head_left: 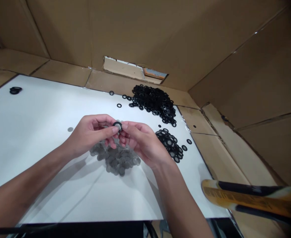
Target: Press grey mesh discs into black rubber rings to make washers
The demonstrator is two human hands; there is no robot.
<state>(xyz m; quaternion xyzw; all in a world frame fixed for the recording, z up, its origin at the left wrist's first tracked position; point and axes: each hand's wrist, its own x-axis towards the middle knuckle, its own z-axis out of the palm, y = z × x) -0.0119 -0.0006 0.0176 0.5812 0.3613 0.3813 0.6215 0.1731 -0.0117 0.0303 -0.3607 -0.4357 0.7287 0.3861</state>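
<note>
Above the middle of the white tabletop, my left hand (92, 132) and my right hand (145, 140) meet at their fingertips. Both pinch one black ring (117, 123), tilted up, with a grey disc (119, 127) at its opening under my left thumb. How far the disc sits inside the ring is hidden by my fingers. Below the hands lies a pile of thin grey discs (122, 162), partly covered by them. To the right of my right hand is a heap of black rings with grey centres (170, 143).
A large heap of black rings (155, 100) lies at the back right, with a few loose ones beside it. Several black rings (16, 90) sit far left. Cardboard walls (135, 29) surround the table (48, 109). A yellow and black object (247, 198) juts in from the right.
</note>
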